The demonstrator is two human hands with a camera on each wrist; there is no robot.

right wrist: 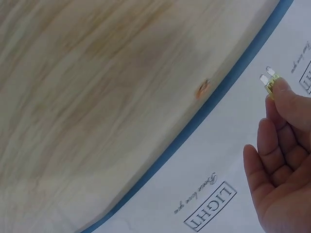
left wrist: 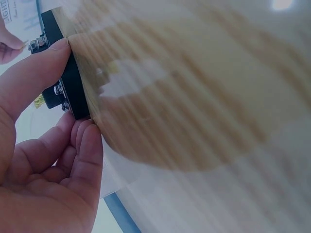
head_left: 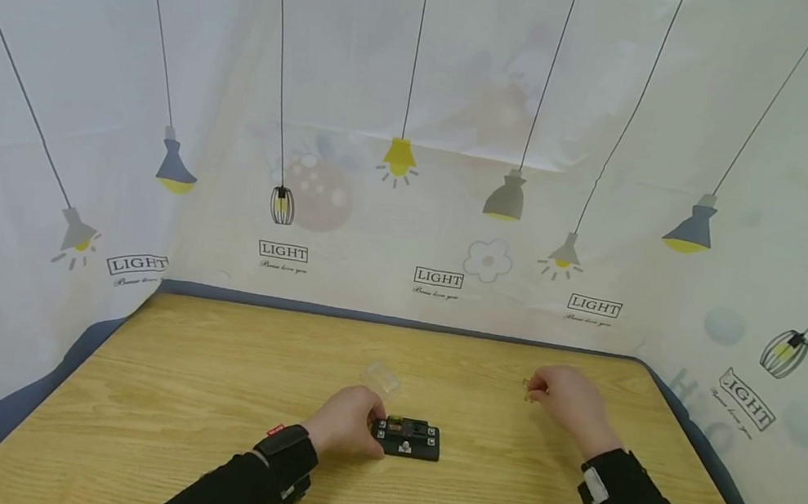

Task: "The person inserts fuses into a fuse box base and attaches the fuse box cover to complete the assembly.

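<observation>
Entering from the near side, two black sleeves (head_left: 223, 496) end at black wristbands (head_left: 290, 455); the right band carries a white label (head_left: 596, 486). The left hand (head_left: 345, 425) is at the middle of the table (head_left: 474, 498), gripping the left end of a black block (head_left: 420, 451). Its thumb (left wrist: 46, 63) presses one edge of the block and its fingertips (left wrist: 92, 131) meet the opposite side. The gap between them is about as wide as the block's end, and the block fills it. The remaining fingers are curled in beside the fingertips.

The block sits on the table, to the right of the left hand, with metal screw terminals (head_left: 405, 447) facing the near side and a small yellow piece (head_left: 395, 419) on top toward its left end.

Farther off and well to the right, the right hand (head_left: 569, 399) pinches a yellow blade fuse (right wrist: 273, 85) between thumb and forefinger, the two tips nearly together on it. Two bare metal prongs (right wrist: 264, 79) project past the fingertips. The other fingers are loosely bent, holding nothing.

Just beyond the left hand lies a clear plastic piece (head_left: 381, 378). A blue-grey border (head_left: 397, 320) runs along the table's far edge, below a white backdrop (head_left: 361, 100) printed with hanging lamps (head_left: 400, 155) and the word LIGHT.
</observation>
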